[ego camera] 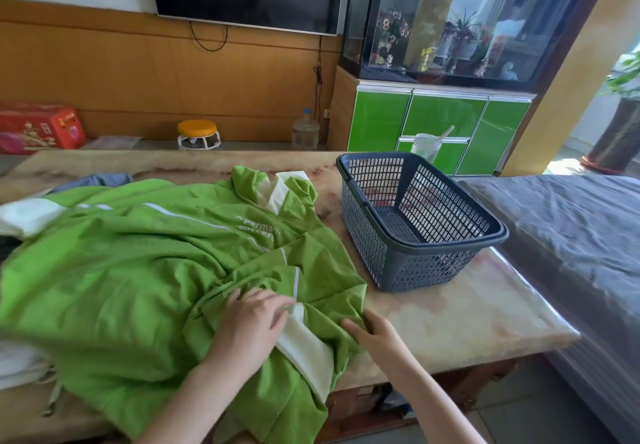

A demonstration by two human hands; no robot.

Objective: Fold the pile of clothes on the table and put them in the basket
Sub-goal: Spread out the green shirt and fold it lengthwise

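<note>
**Head view.** The left hand point(252, 319) lies flat with straight fingers, pressing the green jacket point(138, 270) just beside a white cuff point(304, 339). The right hand point(374, 333), the nearer of the two to the basket point(360, 232), appears to pinch the jacket's edge with the thumb on top; the fingers beneath are hidden. Both hands sit on the person's side of the basket and to its left, with bare desk point(450, 312) between. The jacket lies left of the basket. Its body seems to run from the collar point(270, 184), beside the basket's far-left corner, toward the person, where the hem hangs over the desk edge. The cuffed sleeve crosses the body under the hands. Other clothes point(20, 364) lie farthest from the basket, which holds nothing. Judged from this layout, the coming fold carries the pinched edge away from the basket, across the body's long axis.
</note>
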